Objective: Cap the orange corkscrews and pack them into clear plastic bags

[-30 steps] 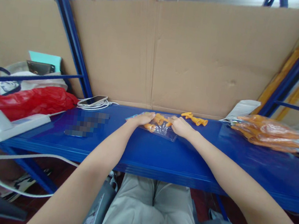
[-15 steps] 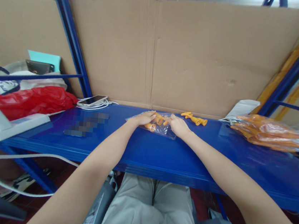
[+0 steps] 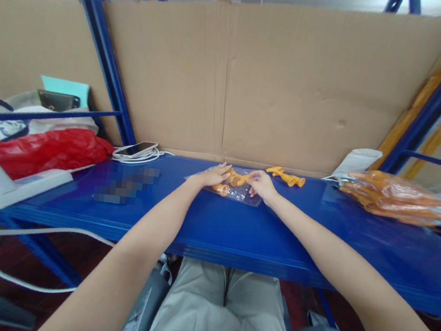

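A clear plastic bag (image 3: 244, 195) lies flat on the blue table in front of me. My left hand (image 3: 214, 176) rests on the bag's left part with its fingers stretched out. Orange plastic pieces show at the bag; one with a round flared end (image 3: 223, 189) is just below my left fingers. My right hand (image 3: 264, 186) pinches the right end of another orange plastic piece (image 3: 242, 179) over the bag. Whether that piece is inside or on top of the plastic, I cannot tell. Beyond my right hand lie loose orange pieces (image 3: 286, 176).
Bagged orange pieces (image 3: 392, 194) are piled at the right. A phone (image 3: 138, 149) with a coiled white cable, a red plastic bag (image 3: 47, 151) and a white power strip (image 3: 30, 186) occupy the left. Cardboard (image 3: 293, 89) walls the back, between blue posts (image 3: 105, 57).
My right hand has shifted from the bag's right edge to pinching an orange piece, which now sits further right and is more exposed. My left hand's fingers have spread slightly, staying on the bag.
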Demonstrator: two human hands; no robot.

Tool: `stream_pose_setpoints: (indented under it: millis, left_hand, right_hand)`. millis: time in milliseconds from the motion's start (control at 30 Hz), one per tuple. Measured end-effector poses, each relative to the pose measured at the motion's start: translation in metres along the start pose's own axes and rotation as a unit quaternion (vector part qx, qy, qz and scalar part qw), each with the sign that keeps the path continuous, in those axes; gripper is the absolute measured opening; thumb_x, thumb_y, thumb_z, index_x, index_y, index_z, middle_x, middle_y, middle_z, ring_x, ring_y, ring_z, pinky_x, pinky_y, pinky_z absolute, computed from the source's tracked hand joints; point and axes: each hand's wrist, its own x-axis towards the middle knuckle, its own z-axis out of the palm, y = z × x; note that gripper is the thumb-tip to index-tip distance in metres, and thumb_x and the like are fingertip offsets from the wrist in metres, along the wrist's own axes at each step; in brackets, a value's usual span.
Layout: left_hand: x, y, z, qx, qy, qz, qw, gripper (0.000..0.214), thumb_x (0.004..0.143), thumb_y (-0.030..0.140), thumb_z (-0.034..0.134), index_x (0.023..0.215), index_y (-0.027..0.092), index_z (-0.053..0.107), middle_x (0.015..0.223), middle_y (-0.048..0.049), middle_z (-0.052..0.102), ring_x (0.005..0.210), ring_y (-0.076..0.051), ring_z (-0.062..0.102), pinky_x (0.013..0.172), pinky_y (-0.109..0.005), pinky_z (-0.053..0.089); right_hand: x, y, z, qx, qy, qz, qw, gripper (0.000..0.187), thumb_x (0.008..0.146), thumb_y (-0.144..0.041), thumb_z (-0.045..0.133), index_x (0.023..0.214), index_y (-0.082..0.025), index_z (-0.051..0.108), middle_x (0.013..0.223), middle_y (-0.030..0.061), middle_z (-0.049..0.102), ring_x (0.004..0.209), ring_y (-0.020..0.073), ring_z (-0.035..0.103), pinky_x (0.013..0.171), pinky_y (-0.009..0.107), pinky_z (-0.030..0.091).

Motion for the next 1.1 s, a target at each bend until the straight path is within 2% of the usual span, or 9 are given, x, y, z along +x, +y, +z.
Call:
stream_pose_setpoints:
  millis: [67,167,267,500,700,833,933,1033,1100]
  left_hand:
    - [0.0,0.002,0.0,0.007,-0.007,0.006,1.0,0.066,0.096,0.046,0.023,0.154,0.015,0.019,0.162,-0.01,0.007,0.149,-0.023,0.005,0.119,-0.037,0.009]
    - [0.002,0.003,0.0,0.018,-0.011,0.021,1.0,0.067,0.096,0.05,0.026,0.154,0.018,0.019,0.162,-0.0095,0.007,0.149,-0.025,0.008,0.119,-0.039,0.011]
    - [0.005,0.002,0.002,0.027,-0.008,0.03,0.999,0.069,0.095,0.051,0.028,0.154,0.018,0.02,0.162,-0.01,0.007,0.149,-0.026,0.01,0.119,-0.04,0.012]
    - [0.005,0.002,0.004,0.012,0.008,0.029,0.999,0.066,0.096,0.048,0.029,0.154,0.018,0.02,0.162,-0.0112,0.006,0.149,-0.026,0.009,0.119,-0.039,0.013]
    - [0.006,0.0,0.005,-0.002,0.02,0.036,0.999,0.066,0.096,0.047,0.031,0.154,0.018,0.018,0.162,-0.0125,0.005,0.149,-0.024,0.007,0.119,-0.041,0.011]
    - [0.008,-0.002,0.006,-0.021,0.03,0.036,0.999,0.068,0.095,0.048,0.034,0.153,0.017,0.019,0.162,-0.0131,0.008,0.149,-0.023,0.008,0.119,-0.04,0.012]
    - [0.011,-0.004,0.008,-0.045,0.046,0.032,0.997,0.067,0.093,0.047,0.038,0.152,0.018,0.022,0.161,-0.0127,0.013,0.149,-0.024,0.01,0.119,-0.039,0.015]
    - [0.013,-0.007,0.012,-0.08,0.078,0.024,0.993,0.062,0.092,0.042,0.041,0.147,0.017,0.03,0.161,-0.0137,0.019,0.148,-0.024,0.015,0.118,-0.038,0.018]
    - [0.014,-0.009,0.014,-0.11,0.108,0.015,0.988,0.054,0.092,0.036,0.042,0.142,0.016,0.037,0.157,-0.0148,0.029,0.146,-0.023,0.025,0.116,-0.036,0.024]
  right_hand:
    - [-0.003,-0.004,0.001,0.092,0.015,0.056,0.994,0.023,0.084,-0.005,0.06,0.101,-0.015,0.049,0.054,-0.0072,0.057,0.034,0.0067,0.047,0.04,0.019,0.049]
    - [-0.006,-0.008,0.0,0.161,-0.006,0.109,0.981,0.016,0.087,-0.003,0.055,0.091,-0.016,0.047,0.05,-0.0066,0.055,0.033,0.0071,0.046,0.041,0.021,0.05]
    - [-0.008,-0.008,-0.001,0.164,-0.024,0.13,0.978,0.014,0.09,-0.004,0.051,0.085,-0.016,0.047,0.05,-0.0044,0.056,0.033,0.0073,0.047,0.039,0.02,0.049]
    - [-0.006,-0.004,0.003,0.139,-0.001,0.131,0.982,0.016,0.092,-0.005,0.049,0.085,-0.018,0.044,0.056,-0.0063,0.057,0.033,0.0044,0.044,0.038,0.017,0.046]
    - [-0.005,-0.004,0.005,0.144,0.018,0.136,0.98,0.017,0.092,-0.008,0.052,0.089,-0.021,0.041,0.063,-0.0071,0.057,0.038,0.0056,0.051,0.041,0.018,0.05]
    - [-0.006,-0.003,0.006,0.146,0.024,0.13,0.98,0.016,0.09,-0.009,0.055,0.092,-0.02,0.044,0.073,-0.0036,0.063,0.039,0.0049,0.054,0.042,0.017,0.051]
    - [-0.008,-0.003,0.005,0.151,0.022,0.115,0.982,0.015,0.089,-0.007,0.056,0.097,-0.017,0.048,0.092,0.0034,0.069,0.04,0.0033,0.056,0.04,0.017,0.051]
    - [-0.01,-0.003,0.005,0.157,0.0,0.101,0.982,0.025,0.086,0.0,0.054,0.105,-0.015,0.054,0.114,0.0103,0.068,0.039,0.0024,0.057,0.038,0.016,0.05]
    - [-0.01,-0.003,0.004,0.156,-0.016,0.096,0.983,0.035,0.083,0.002,0.053,0.113,-0.015,0.057,0.122,0.0124,0.065,0.039,0.0024,0.057,0.037,0.016,0.049]
